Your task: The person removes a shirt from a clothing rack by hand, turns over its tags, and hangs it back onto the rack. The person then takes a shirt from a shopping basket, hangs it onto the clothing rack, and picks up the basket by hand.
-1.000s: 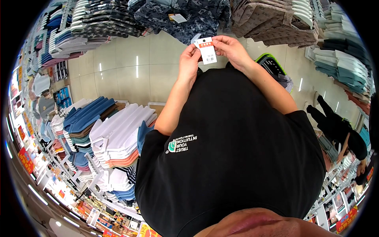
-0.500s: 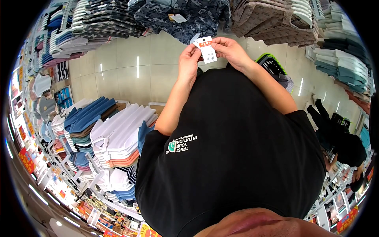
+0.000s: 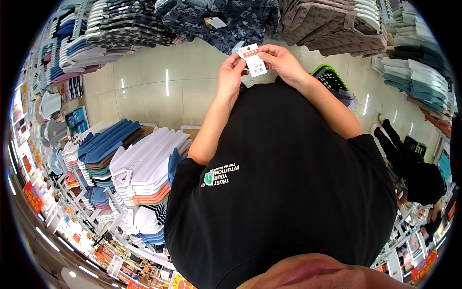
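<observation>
A white price tag (image 3: 256, 66) with a red-orange band, a dark hole, printed digits and a barcode is held up in front of me. My left hand (image 3: 231, 72) pinches its left side, fingers curled and thumb at the edge. On the other side, my right hand (image 3: 278, 60) grips the tag's right edge between thumb and fingers. A small pale bluish piece (image 3: 237, 46) sticks out behind the tag's upper left; what it is I cannot tell. Just beyond hangs a dark blue camouflage-patterned shirt (image 3: 216, 36) with its own tag (image 3: 215, 22).
Brown patterned shirts (image 3: 327, 29) hang at the upper right. Folded-looking white polo shirts (image 3: 144, 159) and blue ones (image 3: 108, 139) fill a rack at left. A black shopping basket with a green rim (image 3: 332, 79) stands right of my body. Another person in black (image 3: 423, 180) is at far right.
The tag tilts very slightly between my fingers. Both hands keep their hold, and everything else stays nearly the same.
</observation>
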Available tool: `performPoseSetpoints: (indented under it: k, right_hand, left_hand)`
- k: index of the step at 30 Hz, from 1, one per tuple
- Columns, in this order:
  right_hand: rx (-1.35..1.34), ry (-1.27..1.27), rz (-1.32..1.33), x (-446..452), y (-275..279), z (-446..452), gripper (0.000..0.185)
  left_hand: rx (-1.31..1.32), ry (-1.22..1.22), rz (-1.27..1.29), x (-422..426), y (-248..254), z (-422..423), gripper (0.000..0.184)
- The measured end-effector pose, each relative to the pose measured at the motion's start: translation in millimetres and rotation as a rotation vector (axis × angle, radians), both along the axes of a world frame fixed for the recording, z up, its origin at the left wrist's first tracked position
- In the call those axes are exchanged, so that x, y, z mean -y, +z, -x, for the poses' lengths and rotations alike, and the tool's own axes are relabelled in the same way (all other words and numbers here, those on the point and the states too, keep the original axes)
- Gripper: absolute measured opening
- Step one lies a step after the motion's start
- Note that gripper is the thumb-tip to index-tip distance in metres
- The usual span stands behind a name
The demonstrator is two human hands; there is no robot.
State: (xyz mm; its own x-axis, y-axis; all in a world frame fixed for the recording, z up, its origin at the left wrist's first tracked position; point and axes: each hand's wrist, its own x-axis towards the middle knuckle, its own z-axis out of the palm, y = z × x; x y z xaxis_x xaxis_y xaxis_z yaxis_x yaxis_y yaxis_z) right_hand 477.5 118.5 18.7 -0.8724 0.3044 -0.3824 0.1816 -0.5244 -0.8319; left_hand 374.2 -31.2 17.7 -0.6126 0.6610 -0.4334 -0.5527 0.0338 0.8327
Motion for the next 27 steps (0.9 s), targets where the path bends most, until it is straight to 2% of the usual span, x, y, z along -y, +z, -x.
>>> performPoseSetpoints:
  k: [11, 19, 27]
  right_hand:
    - [0.013, -0.009, -0.072, -2, -8, 0, 0.020]
    - [0.008, -0.009, -0.116, 0, 4, -1, 0.018]
    - [0.048, 0.026, -0.104, 1, 8, -4, 0.019]
  left_hand:
    - [0.025, -0.014, 0.014, 1, 0, 1, 0.020]
    - [-0.097, -0.055, 0.049, 1, 13, -6, 0.024]
    - [-0.104, -0.089, 0.025, 4, 10, -8, 0.028]
